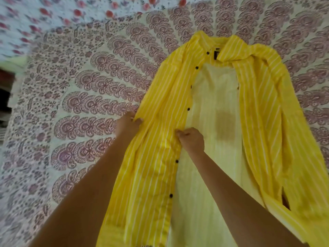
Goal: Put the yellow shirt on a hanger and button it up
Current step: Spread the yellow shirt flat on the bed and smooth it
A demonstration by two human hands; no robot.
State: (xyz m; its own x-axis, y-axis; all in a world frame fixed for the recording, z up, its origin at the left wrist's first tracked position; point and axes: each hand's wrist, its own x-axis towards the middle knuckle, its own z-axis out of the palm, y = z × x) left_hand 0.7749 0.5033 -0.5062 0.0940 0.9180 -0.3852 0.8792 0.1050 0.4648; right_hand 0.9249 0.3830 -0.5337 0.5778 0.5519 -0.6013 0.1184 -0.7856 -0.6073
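Shirt: yellow shirt [160, 107], white-striped, lying unbuttoned on the patterned bedspread [80, 86], collar far beyond both hands.
Left hand [127, 125]: fingers curled, pinching the outer edge of the button-side panel.
Right hand [191, 139]: fingers curled, pinching that panel's inner edge, among the black buttons [188, 109].

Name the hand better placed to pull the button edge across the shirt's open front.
Right. The right hand pinches the button edge of the shirt, right beside the open front. The left hand holds the shirt's outer side, away from the opening.
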